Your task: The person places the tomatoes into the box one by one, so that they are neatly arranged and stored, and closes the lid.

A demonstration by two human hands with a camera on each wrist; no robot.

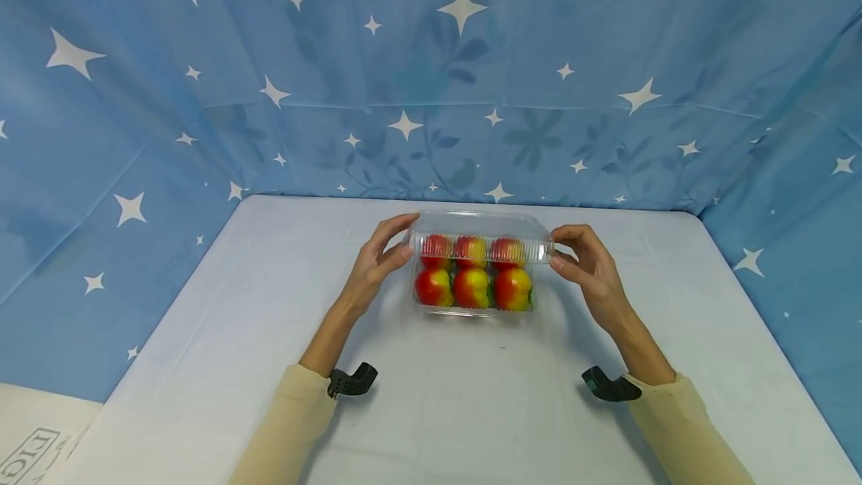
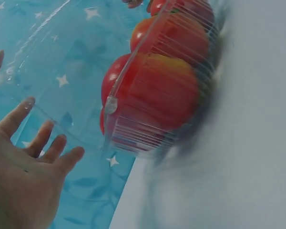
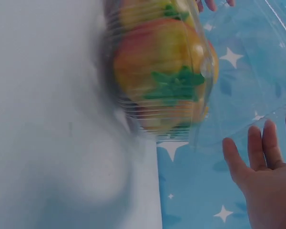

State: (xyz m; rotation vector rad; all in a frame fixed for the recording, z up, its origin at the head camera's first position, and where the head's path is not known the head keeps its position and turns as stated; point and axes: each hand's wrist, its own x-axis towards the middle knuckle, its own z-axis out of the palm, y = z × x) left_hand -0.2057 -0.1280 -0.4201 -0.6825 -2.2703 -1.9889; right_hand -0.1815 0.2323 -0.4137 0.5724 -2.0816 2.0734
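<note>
A clear plastic clamshell box (image 1: 474, 313) stands on the white table with several red-and-yellow fruits (image 1: 471, 288) in two rows. Green leafy parts show on some fruits (image 3: 162, 62). The lid (image 1: 481, 223) is raised at a slant over the back row. My left hand (image 1: 373, 264) holds the lid's left side, thumb toward the front and fingers behind. On the opposite side, my right hand (image 1: 589, 272) holds the lid's right edge between thumb and fingers. In both wrist views the fingers spread along the lid's edge; where they press is hard to see through the plastic.
The white table (image 1: 444, 403) extends around the box. A blue curtain with white stars (image 1: 465, 81) hangs behind and along both sides. At the lower left lies a pale printed surface (image 1: 40, 432). Black wrist devices (image 1: 353, 380) sit on both wrists.
</note>
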